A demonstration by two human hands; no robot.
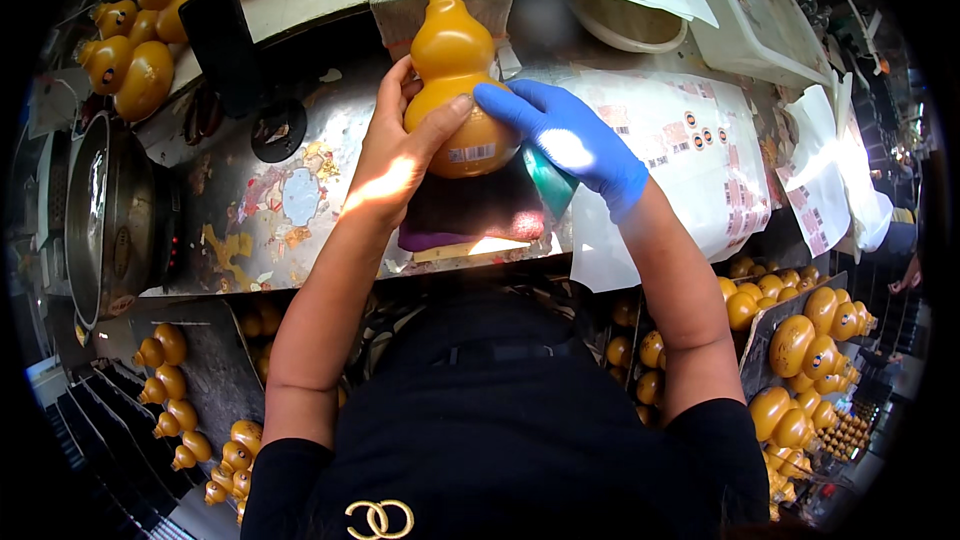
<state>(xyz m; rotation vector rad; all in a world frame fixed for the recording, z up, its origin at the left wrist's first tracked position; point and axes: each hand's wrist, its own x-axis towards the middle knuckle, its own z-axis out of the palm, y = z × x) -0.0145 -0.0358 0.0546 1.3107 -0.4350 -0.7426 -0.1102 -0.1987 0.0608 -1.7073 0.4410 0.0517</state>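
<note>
A glossy yellow gourd-shaped bottle (452,45) lies on the work table with its neck pointing away from me, resting on a grey cloth pad. My bare left hand (405,135) wraps round its left side, thumb across the lower bulb. On the other side my right hand (575,135), in a blue glove, presses its fingers against the same bulb. A small label with a barcode (472,153) shows on the bulb near me. Beneath my right palm a green piece (549,180) sticks out; whether the hand grips it is hard to see. Dark and purple folded cloth (470,225) sits under the bottle.
Sheets of printed stickers (680,140) cover the table's right side. At the left stand a metal pan (105,220) and a phone on a stand (220,45). More gourd bottles (140,70) crowd the far left, others sit in bins below. A white tub (755,20) is far right.
</note>
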